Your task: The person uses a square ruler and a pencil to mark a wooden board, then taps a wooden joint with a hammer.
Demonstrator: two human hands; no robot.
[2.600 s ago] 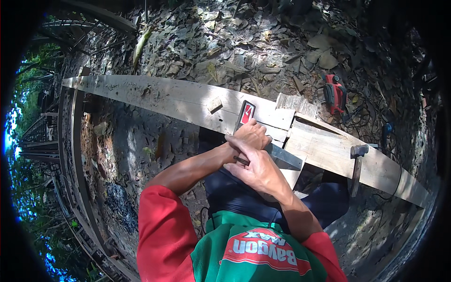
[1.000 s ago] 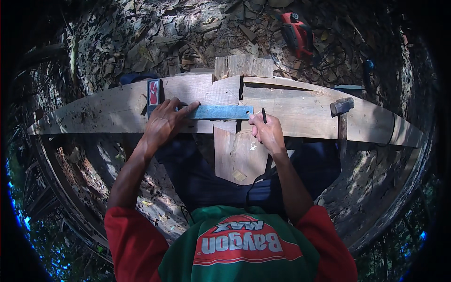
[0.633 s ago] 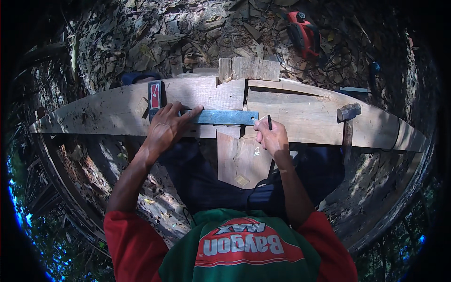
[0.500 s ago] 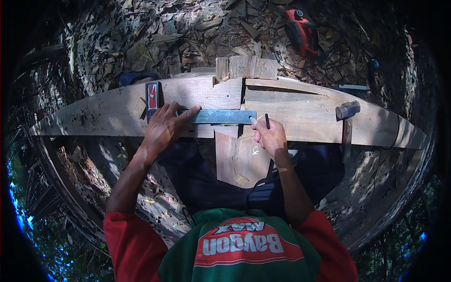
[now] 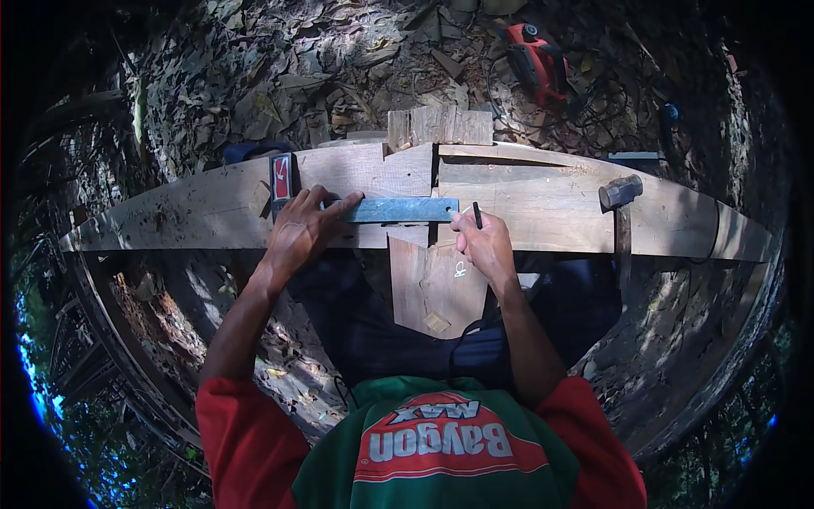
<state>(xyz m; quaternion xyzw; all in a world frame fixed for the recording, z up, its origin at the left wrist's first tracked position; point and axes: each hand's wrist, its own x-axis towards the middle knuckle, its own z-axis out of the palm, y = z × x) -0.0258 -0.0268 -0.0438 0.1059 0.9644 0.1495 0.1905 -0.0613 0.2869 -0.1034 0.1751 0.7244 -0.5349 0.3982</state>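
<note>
A try square (image 5: 398, 209) lies on the long wooden plank (image 5: 348, 170), its blue-grey blade running left to right over the joint. My left hand (image 5: 299, 225) grips it near the red and black stock, thumb along the blade. Close to the blade's holed right end, my right hand (image 5: 487, 242) pinches a slim dark pencil (image 5: 477, 215), which stands up from the fingers. Its tip is hidden by the hand. Beneath the joint, a short board (image 5: 439, 284) with a white mark juts toward me between my knees.
A hammer (image 5: 621, 193) rests on the plank's right side, handle hanging over the near edge. Offcut wood (image 5: 441, 127) stands behind the joint. Beyond, a red and black power tool (image 5: 536, 64) with a cord lies on leaf-strewn ground (image 5: 339, 68).
The view has shifted slightly. Both hands keep their holds, and the square stays in about the same place on the plank.
</note>
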